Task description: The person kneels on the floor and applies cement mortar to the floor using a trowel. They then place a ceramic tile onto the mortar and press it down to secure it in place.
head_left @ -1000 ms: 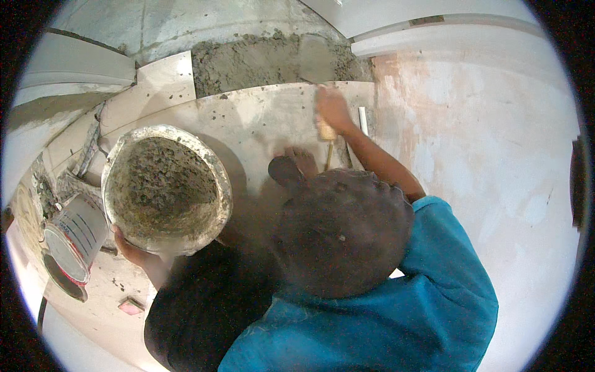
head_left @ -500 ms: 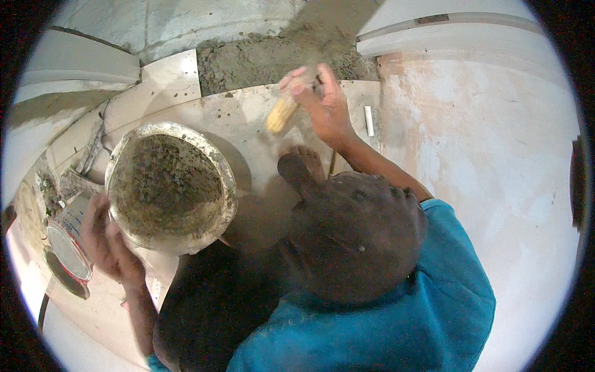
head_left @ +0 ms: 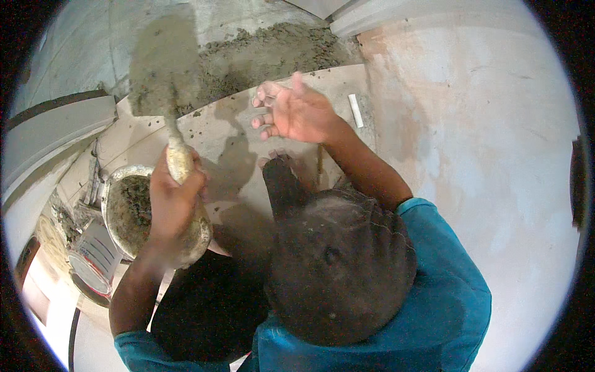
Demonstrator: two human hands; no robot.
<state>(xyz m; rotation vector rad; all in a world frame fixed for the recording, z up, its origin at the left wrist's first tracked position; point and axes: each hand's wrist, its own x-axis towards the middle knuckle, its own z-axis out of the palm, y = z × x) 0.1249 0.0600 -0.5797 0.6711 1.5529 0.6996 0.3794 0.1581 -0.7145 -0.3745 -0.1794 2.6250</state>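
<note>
My left hand (head_left: 173, 201) is closed round the pale yellow handle of a trowel (head_left: 180, 160), above the right side of a bucket. The wide trowel blade points away from me and looks coated in wet grey mortar. The bucket (head_left: 203, 235) has a mortar-smeared rim and holds dark grey mortar (head_left: 130, 217), partly hidden by my left hand and forearm. My right hand (head_left: 294, 115) is raised over the floor tiles, a little blurred, with its fingers apart and nothing in them. A bed of rough grey mortar (head_left: 273, 53) lies beyond both hands.
Pale floor tiles (head_left: 338, 77) border the mortar bed, with crumbs scattered on them. A short white stick (head_left: 355, 110) lies right of my right hand. A stained wall (head_left: 446, 124) rises at right. Left of the bucket stands a white pail (head_left: 99, 248); a white panel (head_left: 62, 124) juts in beyond.
The yellow-handled trowel has passed from my right hand to my left. My left hand has come from the bucket's left side to its right. My right hand has opened. The view has shifted.
</note>
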